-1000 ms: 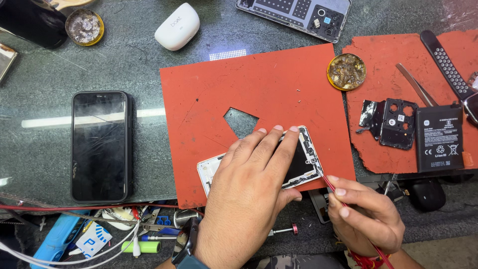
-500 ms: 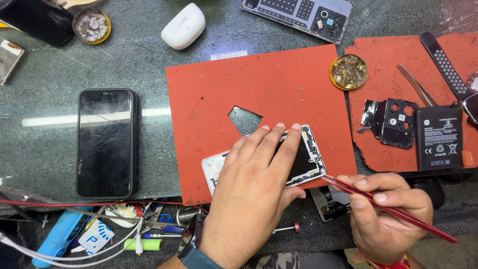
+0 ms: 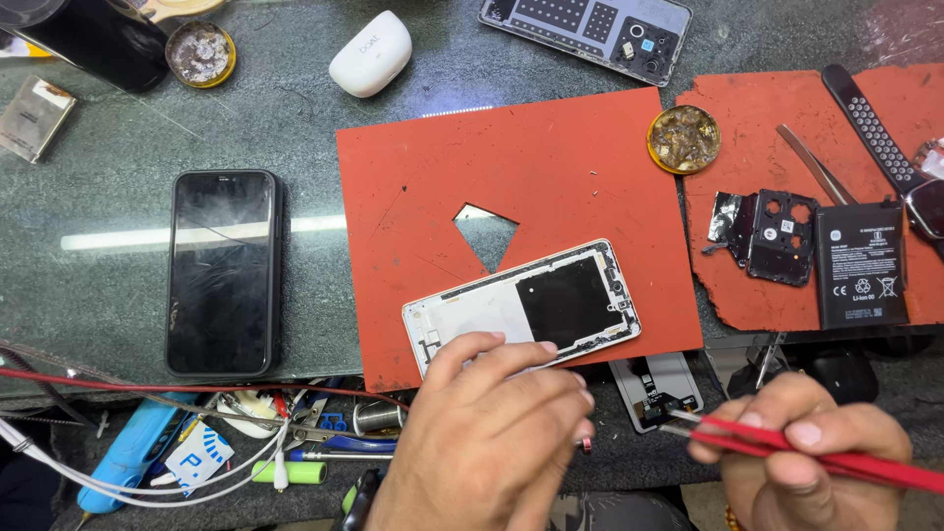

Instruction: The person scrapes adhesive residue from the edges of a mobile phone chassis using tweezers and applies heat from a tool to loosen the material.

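An opened phone frame [image 3: 521, 307], white with a black panel inside, lies on a red mat [image 3: 511, 197] near its front edge. My left hand [image 3: 487, 433] hovers just in front of it, fingertips touching its near edge, holding nothing. My right hand [image 3: 806, 452] is at the lower right, gripping red tweezers [image 3: 787, 447] whose tips point left at a small grey part [image 3: 657, 388] below the mat.
A black phone [image 3: 224, 270] lies at the left. A second red mat [image 3: 816, 187] at the right holds a battery [image 3: 861, 264], a black camera bracket [image 3: 777, 234] and a round tin [image 3: 684, 139]. A white earbud case [image 3: 371, 53] and a phone back cover [image 3: 590, 28] sit at the far edge. Cables and tools crowd the lower left.
My left hand has slid back off the phone frame, uncovering it. My right hand has swung the tweezers to point left at the small grey part.
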